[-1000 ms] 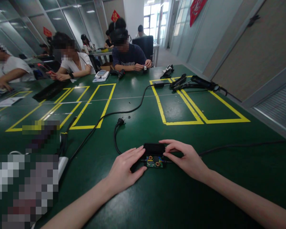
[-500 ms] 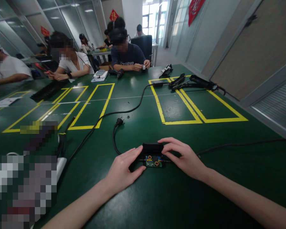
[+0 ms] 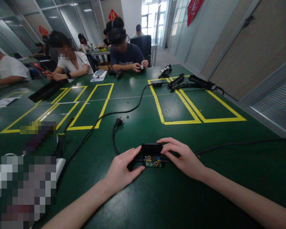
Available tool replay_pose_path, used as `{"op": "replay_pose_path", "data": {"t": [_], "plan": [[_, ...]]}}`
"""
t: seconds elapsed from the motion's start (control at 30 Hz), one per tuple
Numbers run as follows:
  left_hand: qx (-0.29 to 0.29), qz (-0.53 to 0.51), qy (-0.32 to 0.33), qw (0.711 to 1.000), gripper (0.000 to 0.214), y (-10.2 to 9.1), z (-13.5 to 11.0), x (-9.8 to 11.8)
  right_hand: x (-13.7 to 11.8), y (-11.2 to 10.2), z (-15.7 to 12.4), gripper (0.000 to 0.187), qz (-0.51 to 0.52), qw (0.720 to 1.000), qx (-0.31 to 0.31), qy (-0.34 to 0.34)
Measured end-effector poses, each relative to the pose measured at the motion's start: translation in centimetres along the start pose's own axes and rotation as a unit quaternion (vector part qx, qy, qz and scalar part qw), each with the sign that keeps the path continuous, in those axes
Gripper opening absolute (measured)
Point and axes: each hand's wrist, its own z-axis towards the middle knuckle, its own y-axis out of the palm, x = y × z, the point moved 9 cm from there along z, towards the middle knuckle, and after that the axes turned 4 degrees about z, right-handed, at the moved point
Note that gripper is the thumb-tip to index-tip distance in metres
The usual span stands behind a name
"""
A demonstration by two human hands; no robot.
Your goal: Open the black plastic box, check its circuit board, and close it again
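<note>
In front of me a green circuit board (image 3: 153,161) with copper coils lies face up in the lower half of a small black case. Behind it the black plastic cover (image 3: 152,148) is tilted up. My left hand (image 3: 124,167) is closed about the case's left side, index fingertip at the cover's left edge and thumb by the board's near left corner. With its fingertips my right hand (image 3: 180,156) grips the cover's right edge. From the case's sides run black cables; the left one ends in a power plug (image 3: 119,121).
Yellow tape rectangles (image 3: 181,122) mark the green table (image 3: 133,203). A long black cord (image 3: 124,112) crosses to a small black box (image 3: 157,84). Black tool parts (image 3: 201,82) lie far right. A pixelated area covers the near left. Several people sit beyond, one holding a small white part (image 3: 141,67).
The view has shifted very slightly. My hands keep their hold on the case and cover. Across the table a person's hands and small white part have moved a little left.
</note>
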Motion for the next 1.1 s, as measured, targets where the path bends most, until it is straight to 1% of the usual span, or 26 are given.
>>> {"op": "replay_pose_path", "data": {"t": [0.13,0.23,0.3,0.37,0.47,0.63,0.73,0.97,1.1], "plan": [[0.004,0.005,-0.002,1.0,0.074,0.0,0.0,0.0,0.1,-0.3,-0.1,0.013,0.027,0.999,0.018,0.002],[0.016,0.0,0.012,1.0,0.073,-0.2,0.0,0.2,0.5,-0.4,-0.2,0.016,0.079,0.996,0.028,0.032],[0.022,-0.011,0.018,1.0,0.075,-0.3,0.0,0.4,0.8,-0.2,-0.1,0.017,0.11,0.992,0.019,0.061],[0.024,-0.018,0.02,0.999,0.077,-0.4,0.0,0.5,0.9,0.0,-0.1,0.015,0.12,0.99,0.002,0.075],[0.026,-0.023,0.018,0.999,0.079,-0.5,0.0,0.6,0.6,0.0,0.1,0.014,0.116,0.991,-0.01,0.072],[0.019,-0.036,0.017,0.999,0.079,-0.6,0.2,0.7,0.1,-0.7,0.1,0.013,0.11,0.993,0.019,0.047],[0.018,-0.036,0.024,0.999,0.078,-0.6,0.3,0.9,0.0,-0.9,0.1,0.013,0.12,0.991,0.028,0.051],[0.022,-0.013,0.045,0.999,0.061,-0.5,0.1,1.1,0.1,-1.1,0.1,0.011,0.116,0.992,0.021,0.045],[0.013,-0.023,0.033,0.999,0.056,-0.4,0.1,1.0,0.5,-0.8,-0.1,0.013,0.129,0.99,0.009,0.061]]}}
